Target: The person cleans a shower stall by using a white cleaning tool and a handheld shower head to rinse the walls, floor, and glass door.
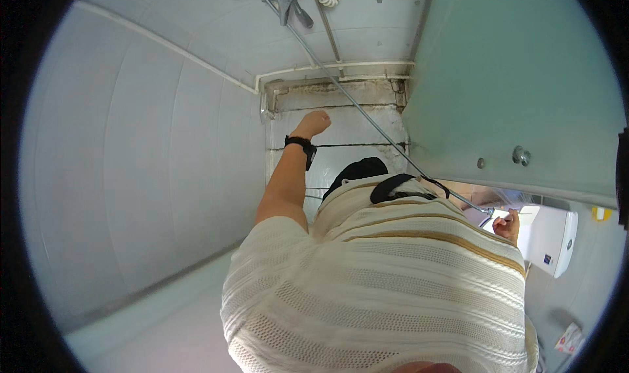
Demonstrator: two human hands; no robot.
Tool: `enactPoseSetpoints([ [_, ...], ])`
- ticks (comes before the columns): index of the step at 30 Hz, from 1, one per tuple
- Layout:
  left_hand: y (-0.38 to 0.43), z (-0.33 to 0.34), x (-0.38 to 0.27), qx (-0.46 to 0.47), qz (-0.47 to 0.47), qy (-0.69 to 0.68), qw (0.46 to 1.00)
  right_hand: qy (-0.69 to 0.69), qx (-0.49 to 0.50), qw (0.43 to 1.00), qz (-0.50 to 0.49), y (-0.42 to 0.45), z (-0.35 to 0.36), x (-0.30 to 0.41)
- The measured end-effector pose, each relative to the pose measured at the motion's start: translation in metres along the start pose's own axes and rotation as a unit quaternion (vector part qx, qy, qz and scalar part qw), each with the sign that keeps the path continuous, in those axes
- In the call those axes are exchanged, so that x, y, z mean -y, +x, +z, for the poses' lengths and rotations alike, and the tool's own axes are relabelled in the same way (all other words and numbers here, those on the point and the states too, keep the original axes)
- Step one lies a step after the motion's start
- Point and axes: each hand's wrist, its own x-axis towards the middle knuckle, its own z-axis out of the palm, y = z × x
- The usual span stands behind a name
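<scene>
My left hand [314,122] is held out over the white tiled floor, its fingers curled in, and nothing shows in it. A black watch is on that wrist. At the right, my right hand [507,227] is closed around the handle of a hand shower, partly hidden by my knit top. The metal shower hose [366,113] runs slantwise from the wall-mounted mixer tap [287,2] across my front to a fitting beside that hand. Thin streaks like water spray show just above the hand, near the glass edge.
A frosted glass panel [511,78] with a round knob [521,155] stands at the right. White pipes [339,66] run low along the stained far wall. Beyond the glass is a white box-shaped unit [550,240]. A pale panelled wall [142,152] rises at the left.
</scene>
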Motion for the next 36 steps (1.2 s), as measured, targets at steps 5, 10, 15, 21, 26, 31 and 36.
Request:
enactPoseSetpoints([
  [5, -0.022, -0.042, 0.02, 0.111, -0.041, 0.03, 0.992, 0.045, -0.026, 0.999, 0.004, -0.046, -0.002, -0.03],
  [10, -0.03, -0.04, 0.021, 0.133, -0.065, 0.029, 0.989, 0.108, -0.052, 0.991, 0.054, -0.069, -0.008, -0.049],
  [15, -0.042, -0.031, -0.014, 0.132, -0.063, -0.01, 0.989, 0.09, -0.071, 0.992, 0.052, -0.073, 0.014, -0.069],
  [21, -0.032, -0.043, -0.056, 0.165, -0.005, -0.008, 0.986, 0.082, -0.039, 0.994, 0.068, -0.065, 0.033, -0.098],
  [26, -0.029, -0.062, -0.081, 0.146, 0.011, 0.024, 0.989, 0.118, -0.064, 0.987, 0.084, -0.036, 0.012, -0.121],
  [31, -0.035, -0.073, -0.082, 0.18, -0.008, 0.046, 0.983, 0.161, -0.038, 0.976, 0.14, -0.031, 0.007, -0.142],
  [36, -0.03, -0.096, -0.082, 0.198, 0.0, 0.029, 0.98, 0.168, -0.12, 0.968, 0.144, -0.045, 0.017, -0.159],
])
